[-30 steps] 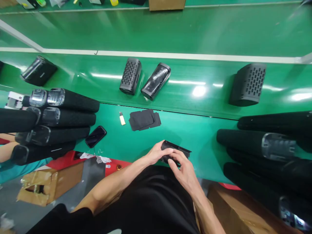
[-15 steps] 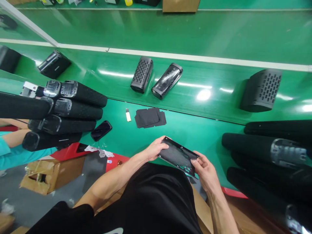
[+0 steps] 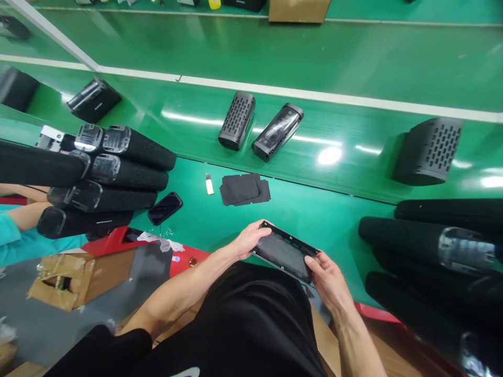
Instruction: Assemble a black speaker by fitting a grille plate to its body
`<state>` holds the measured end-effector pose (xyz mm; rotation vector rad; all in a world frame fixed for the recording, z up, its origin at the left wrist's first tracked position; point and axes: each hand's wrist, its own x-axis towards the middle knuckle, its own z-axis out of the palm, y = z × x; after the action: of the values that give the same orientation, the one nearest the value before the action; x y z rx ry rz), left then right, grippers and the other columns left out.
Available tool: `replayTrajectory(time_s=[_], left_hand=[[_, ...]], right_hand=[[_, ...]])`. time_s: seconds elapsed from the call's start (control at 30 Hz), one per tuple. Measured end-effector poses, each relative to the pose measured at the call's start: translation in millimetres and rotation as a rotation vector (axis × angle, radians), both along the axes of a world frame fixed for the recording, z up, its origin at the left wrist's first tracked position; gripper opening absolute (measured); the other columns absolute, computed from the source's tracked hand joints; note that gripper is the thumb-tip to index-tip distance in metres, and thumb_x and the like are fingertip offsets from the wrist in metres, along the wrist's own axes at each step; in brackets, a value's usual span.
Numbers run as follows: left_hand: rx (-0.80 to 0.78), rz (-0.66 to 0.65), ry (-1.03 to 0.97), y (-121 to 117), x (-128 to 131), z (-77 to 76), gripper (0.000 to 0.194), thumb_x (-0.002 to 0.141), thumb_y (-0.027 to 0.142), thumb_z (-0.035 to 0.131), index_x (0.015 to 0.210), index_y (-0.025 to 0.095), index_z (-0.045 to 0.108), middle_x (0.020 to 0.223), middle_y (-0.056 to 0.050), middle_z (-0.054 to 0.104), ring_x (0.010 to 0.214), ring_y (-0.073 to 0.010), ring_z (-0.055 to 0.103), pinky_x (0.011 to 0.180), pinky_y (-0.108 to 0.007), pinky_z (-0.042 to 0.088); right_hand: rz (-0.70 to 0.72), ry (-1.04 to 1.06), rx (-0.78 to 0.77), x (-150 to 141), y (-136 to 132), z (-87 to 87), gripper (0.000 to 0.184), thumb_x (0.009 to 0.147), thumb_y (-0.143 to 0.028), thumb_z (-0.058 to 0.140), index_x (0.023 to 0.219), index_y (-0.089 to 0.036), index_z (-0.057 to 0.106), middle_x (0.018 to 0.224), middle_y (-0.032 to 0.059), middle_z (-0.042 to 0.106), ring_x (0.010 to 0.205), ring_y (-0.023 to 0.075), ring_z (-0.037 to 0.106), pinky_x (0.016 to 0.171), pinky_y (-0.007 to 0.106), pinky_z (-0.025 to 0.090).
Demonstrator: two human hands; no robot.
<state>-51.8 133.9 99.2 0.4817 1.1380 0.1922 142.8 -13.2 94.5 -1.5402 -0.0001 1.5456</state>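
Observation:
A black rectangular panel (image 3: 285, 250), with a raised rim and small clips along its edges, is held tilted between both hands near my body. My left hand (image 3: 251, 240) grips its left end, thumb on the inner face. At the opposite end, my right hand (image 3: 326, 269) is closed on the panel with the thumb pressed on the dark inner surface. Beyond the panel, a few thin black sheets (image 3: 244, 189) lie stacked on the green bench. Beside them is a small cream-coloured piece (image 3: 209, 184) with a dark tip.
Black speakers (image 3: 129, 175) are piled on the left near a phone (image 3: 165, 208); others (image 3: 408, 235) lie at right. Perforated housings (image 3: 237, 120) and a clear-fronted one (image 3: 278, 131) sit on the green belt (image 3: 346, 167). A co-worker's teal sleeve (image 3: 39, 246) shows at left.
My right thumb has shifted on the panel's inner face, and the panel has tipped so the openings near its right end no longer show green. The housings on the belt have moved slightly right.

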Motion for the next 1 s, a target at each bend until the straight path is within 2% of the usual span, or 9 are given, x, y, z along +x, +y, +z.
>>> replayTrajectory(time_s=[0.1, 0.17, 0.23, 0.33, 0.43, 0.53, 0.7, 0.83, 1.0], left_hand=[[0.01, 0.022, -0.007, -1.0, -1.6, -2.1, 0.036, 0.069, 0.037, 0.08, 0.095, 0.018, 0.063, 0.076, 0.001, 0.066, 0.063, -0.0114, 0.057, 0.059, -0.022, 0.039], [0.012, 0.02, -0.011, -0.8, -3.0, -2.3, 0.036, 0.071, 0.037, 0.081, 0.094, 0.017, 0.063, 0.077, 0.001, 0.066, 0.064, -0.0114, 0.057, 0.06, -0.022, 0.038], [0.013, 0.014, -0.019, -0.1, -3.7, -1.5, 0.036, 0.072, 0.038, 0.082, 0.094, 0.017, 0.063, 0.077, 0.001, 0.065, 0.064, -0.0113, 0.057, 0.061, -0.022, 0.039], [0.013, 0.018, -0.025, 1.1, -3.9, -0.1, 0.037, 0.072, 0.04, 0.082, 0.094, 0.017, 0.063, 0.076, 0.002, 0.064, 0.063, -0.0109, 0.056, 0.061, -0.023, 0.039], [0.013, 0.012, -0.024, 1.8, -3.4, 0.3, 0.039, 0.071, 0.042, 0.083, 0.093, 0.017, 0.062, 0.075, 0.002, 0.063, 0.062, -0.0107, 0.056, 0.061, -0.023, 0.039], [0.002, 0.008, -0.021, 2.4, -2.6, 0.6, 0.042, 0.07, 0.043, 0.083, 0.094, 0.017, 0.061, 0.076, 0.001, 0.064, 0.063, -0.0115, 0.057, 0.062, -0.024, 0.041], [-0.04, 0.022, -0.024, 4.7, -2.6, 4.3, 0.04, 0.069, 0.04, 0.082, 0.092, 0.018, 0.06, 0.076, 0.001, 0.063, 0.063, -0.0114, 0.056, 0.062, -0.024, 0.04], [-0.024, 0.061, -0.019, 6.4, -4.1, 6.2, 0.033, 0.066, 0.028, 0.077, 0.092, 0.019, 0.06, 0.078, 0.003, 0.063, 0.064, -0.0101, 0.054, 0.063, -0.022, 0.038], [-0.007, 0.058, 0.01, 7.7, -4.6, 6.0, 0.035, 0.064, 0.027, 0.072, 0.097, 0.019, 0.062, 0.082, 0.002, 0.064, 0.067, -0.0112, 0.055, 0.064, -0.023, 0.038]], right_hand=[[0.031, 0.009, 0.038, 0.9, 1.3, 6.1, 0.05, 0.061, -0.041, 0.097, 0.101, -0.026, 0.071, 0.1, 0.0056, 0.078, 0.089, 0.0266, 0.073, 0.081, 0.038, 0.058], [0.05, 0.004, 0.038, 1.3, 2.1, 6.9, 0.053, 0.065, -0.043, 0.095, 0.108, -0.026, 0.072, 0.106, 0.007, 0.078, 0.095, 0.0275, 0.074, 0.085, 0.039, 0.058], [0.053, -0.035, 0.004, 0.8, 3.2, 4.3, 0.051, 0.07, -0.051, 0.091, 0.109, -0.025, 0.072, 0.102, 0.0078, 0.078, 0.093, 0.0282, 0.074, 0.083, 0.04, 0.058], [0.028, -0.049, -0.047, -0.2, 4.3, -1.7, 0.046, 0.073, -0.058, 0.087, 0.1, -0.023, 0.072, 0.09, 0.0065, 0.077, 0.085, 0.0281, 0.073, 0.077, 0.04, 0.059], [0.031, -0.006, 0.006, 0.3, 4.2, -3.2, 0.044, 0.074, -0.052, 0.088, 0.105, -0.024, 0.073, 0.087, 0.0037, 0.075, 0.08, 0.0242, 0.071, 0.077, 0.037, 0.058], [0.033, -0.048, 0.037, 0.4, 4.8, -0.4, 0.051, 0.07, -0.047, 0.091, 0.113, -0.025, 0.073, 0.081, 0.0003, 0.071, 0.076, 0.0209, 0.067, 0.077, 0.034, 0.057], [0.015, -0.087, -0.015, -1.7, 8.1, 0.6, 0.049, 0.072, -0.057, 0.087, 0.105, -0.024, 0.072, 0.091, 0.006, 0.077, 0.085, 0.0271, 0.072, 0.08, 0.04, 0.058], [0.029, -0.047, 0.002, -0.6, 8.7, -1.1, 0.043, 0.075, -0.054, 0.084, 0.104, -0.025, 0.072, 0.098, 0.0069, 0.078, 0.092, 0.0291, 0.073, 0.081, 0.041, 0.058], [0.029, -0.051, 0.019, 0.6, 8.7, -3.7, 0.045, 0.075, -0.053, 0.085, 0.108, -0.026, 0.072, 0.1, 0.0067, 0.078, 0.093, 0.0287, 0.073, 0.083, 0.041, 0.058]])
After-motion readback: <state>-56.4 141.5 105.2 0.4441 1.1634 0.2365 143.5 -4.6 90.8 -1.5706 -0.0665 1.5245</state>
